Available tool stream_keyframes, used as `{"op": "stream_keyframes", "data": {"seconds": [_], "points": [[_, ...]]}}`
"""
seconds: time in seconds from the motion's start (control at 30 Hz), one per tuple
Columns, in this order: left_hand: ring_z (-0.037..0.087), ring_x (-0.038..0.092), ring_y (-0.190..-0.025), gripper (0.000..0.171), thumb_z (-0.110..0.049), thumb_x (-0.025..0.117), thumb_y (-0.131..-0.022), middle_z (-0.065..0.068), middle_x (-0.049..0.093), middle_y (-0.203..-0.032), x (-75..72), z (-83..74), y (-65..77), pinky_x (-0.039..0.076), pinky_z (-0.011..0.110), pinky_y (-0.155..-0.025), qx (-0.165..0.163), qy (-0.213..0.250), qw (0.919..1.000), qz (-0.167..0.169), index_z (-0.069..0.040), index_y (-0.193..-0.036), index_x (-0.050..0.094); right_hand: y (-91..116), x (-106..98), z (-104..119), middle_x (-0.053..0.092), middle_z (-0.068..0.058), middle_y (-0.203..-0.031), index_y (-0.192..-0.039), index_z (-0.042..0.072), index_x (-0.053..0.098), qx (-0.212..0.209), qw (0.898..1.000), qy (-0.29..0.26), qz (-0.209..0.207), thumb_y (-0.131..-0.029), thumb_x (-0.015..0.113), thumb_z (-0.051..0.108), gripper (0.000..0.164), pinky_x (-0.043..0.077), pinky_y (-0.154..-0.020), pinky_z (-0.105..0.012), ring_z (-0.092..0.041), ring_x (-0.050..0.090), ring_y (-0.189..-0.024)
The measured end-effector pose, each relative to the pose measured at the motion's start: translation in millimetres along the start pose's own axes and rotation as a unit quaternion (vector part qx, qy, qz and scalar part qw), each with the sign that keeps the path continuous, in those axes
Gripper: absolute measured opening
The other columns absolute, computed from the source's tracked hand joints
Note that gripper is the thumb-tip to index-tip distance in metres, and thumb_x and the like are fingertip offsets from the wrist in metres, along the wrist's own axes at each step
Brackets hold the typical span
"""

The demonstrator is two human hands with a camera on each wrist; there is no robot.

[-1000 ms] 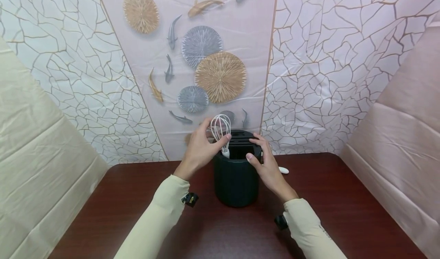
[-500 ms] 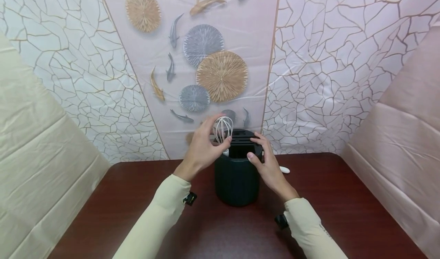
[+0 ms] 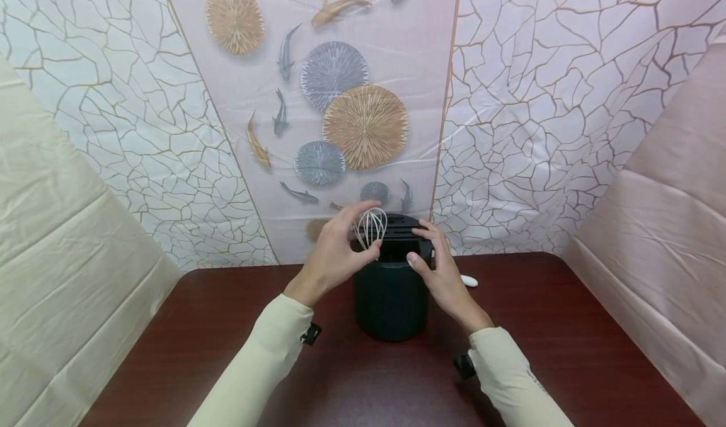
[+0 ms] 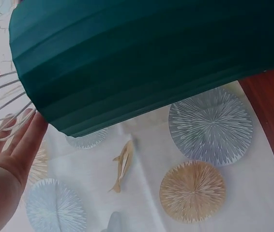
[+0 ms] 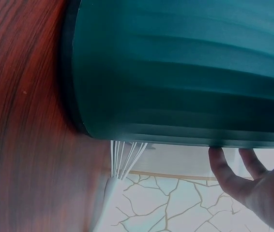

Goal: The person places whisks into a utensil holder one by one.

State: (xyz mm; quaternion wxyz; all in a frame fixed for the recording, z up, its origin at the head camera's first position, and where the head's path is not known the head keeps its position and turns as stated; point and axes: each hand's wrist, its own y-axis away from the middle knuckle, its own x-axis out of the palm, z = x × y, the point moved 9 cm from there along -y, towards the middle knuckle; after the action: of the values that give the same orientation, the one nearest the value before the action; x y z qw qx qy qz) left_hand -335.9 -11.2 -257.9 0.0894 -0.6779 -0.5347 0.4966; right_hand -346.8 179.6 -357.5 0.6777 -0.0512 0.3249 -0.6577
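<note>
While the left hand (image 3: 334, 249) pinches the wire loops of a white whisk (image 3: 371, 223) between thumb and fingers, that whisk stands loops up at the left of the front opening of a dark green holder (image 3: 391, 304), its lower part hidden. The ribbed holder stands upright on the red-brown table (image 3: 363, 383), narrow slots crossing the back of its top. The right hand (image 3: 446, 279) grips its right rim, fingers spread from the thumb; rightmost, a second whisk (image 3: 469, 281) lies just beyond, partly hidden.
</note>
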Motion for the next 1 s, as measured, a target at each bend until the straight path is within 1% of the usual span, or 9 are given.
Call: {"op": "stream_keyframes", "data": {"seconds": [0.13, 0.27, 0.3, 0.37, 0.47, 0.67, 0.73, 0.83, 1.0], "points": [[0.015, 0.060, -0.126, 0.060, -0.013, 0.079, -0.091, 0.003, 0.061, -0.141, 3.6, -0.8, 3.1, 0.060, 0.035, -0.092, 0.009, -0.020, 0.9996, 0.019, -0.016, -0.147, 0.058, 0, 1, -1, 0.018, -0.005, -0.174, -0.158, 0.020, 0.041, -0.001, 1.000, 0.001, 0.002, -0.107, 0.057, 0.036, 0.055, 0.024, -0.117, -0.074, -0.032, 0.013, -0.161], [0.015, 0.063, -0.119, 0.058, -0.015, 0.082, -0.090, 0.002, 0.063, -0.138, 7.5, -1.3, 4.3, 0.057, 0.037, -0.098, 0.014, -0.048, 0.9982, 0.033, -0.015, -0.143, 0.059, 2, 1, -2, 0.018, -0.003, -0.174, -0.157, 0.020, 0.041, -0.001, 1.000, 0.002, 0.000, -0.107, 0.057, 0.036, 0.055, 0.024, -0.117, -0.073, -0.031, 0.013, -0.161], [0.016, 0.063, -0.118, 0.057, -0.016, 0.082, -0.090, 0.002, 0.064, -0.137, 8.4, -1.1, 4.4, 0.056, 0.038, -0.100, 0.015, -0.054, 0.9978, 0.035, -0.015, -0.142, 0.060, 2, 1, -2, 0.018, -0.005, -0.174, -0.157, 0.019, 0.041, 0.000, 1.000, 0.002, -0.001, -0.107, 0.057, 0.036, 0.055, 0.024, -0.118, -0.073, -0.031, 0.013, -0.161], [0.017, 0.064, -0.119, 0.056, -0.018, 0.083, -0.090, 0.003, 0.065, -0.136, 9.7, -0.8, 4.7, 0.054, 0.040, -0.104, 0.014, -0.063, 0.9972, 0.038, -0.013, -0.141, 0.060, 2, 0, -2, 0.019, -0.005, -0.173, -0.157, 0.019, 0.041, 0.000, 1.000, 0.003, -0.003, -0.107, 0.058, 0.035, 0.055, 0.024, -0.118, -0.073, -0.031, 0.014, -0.160], [0.018, 0.063, -0.125, 0.056, -0.019, 0.083, -0.090, 0.003, 0.065, -0.137, 10.8, -0.4, 5.9, 0.052, 0.040, -0.107, 0.014, -0.071, 0.9965, 0.040, -0.013, -0.140, 0.060, 1, -1, -1, 0.019, -0.006, -0.173, -0.157, 0.020, 0.042, -0.001, 1.000, 0.002, -0.004, -0.107, 0.058, 0.035, 0.055, 0.023, -0.118, -0.073, -0.031, 0.014, -0.160], [0.019, 0.062, -0.128, 0.054, -0.018, 0.081, -0.091, 0.003, 0.064, -0.140, 12.4, -5.1, 7.0, 0.052, 0.040, -0.108, 0.030, -0.085, 0.9949, 0.045, -0.014, -0.141, 0.062, 0, -1, 0, 0.020, -0.005, -0.173, -0.157, 0.017, 0.042, -0.010, 1.000, -0.002, -0.008, -0.107, 0.058, 0.033, 0.055, 0.023, -0.118, -0.072, -0.032, 0.015, -0.160], [0.020, 0.062, -0.129, 0.055, -0.018, 0.080, -0.092, 0.002, 0.063, -0.142, 13.8, -6.9, 6.9, 0.052, 0.041, -0.109, 0.030, -0.092, 0.9940, 0.050, -0.016, -0.143, 0.061, 0, -2, -1, 0.020, -0.005, -0.173, -0.156, 0.015, 0.042, -0.013, 1.000, -0.002, -0.010, -0.107, 0.059, 0.032, 0.055, 0.023, -0.118, -0.072, -0.033, 0.015, -0.160], [0.022, 0.062, -0.131, 0.056, -0.021, 0.080, -0.093, 0.002, 0.062, -0.144, 15.5, -7.1, 7.1, 0.051, 0.043, -0.110, 0.016, -0.109, 0.9921, 0.060, -0.019, -0.146, 0.060, 0, -1, 0, 0.021, -0.007, -0.173, -0.156, 0.015, 0.042, -0.014, 1.000, -0.002, -0.009, -0.107, 0.059, 0.032, 0.055, 0.024, -0.118, -0.072, -0.033, 0.015, -0.160], [0.023, 0.063, -0.131, 0.054, -0.032, 0.076, -0.098, 0.003, 0.063, -0.145, 17.0, -6.4, 7.0, 0.051, 0.046, -0.109, -0.019, -0.128, 0.9891, 0.070, -0.021, -0.148, 0.061, 0, 0, 1, 0.020, -0.008, -0.173, -0.157, 0.014, 0.042, -0.010, 1.000, -0.001, -0.005, -0.107, 0.059, 0.032, 0.056, 0.025, -0.118, -0.072, -0.034, 0.015, -0.160]]}}
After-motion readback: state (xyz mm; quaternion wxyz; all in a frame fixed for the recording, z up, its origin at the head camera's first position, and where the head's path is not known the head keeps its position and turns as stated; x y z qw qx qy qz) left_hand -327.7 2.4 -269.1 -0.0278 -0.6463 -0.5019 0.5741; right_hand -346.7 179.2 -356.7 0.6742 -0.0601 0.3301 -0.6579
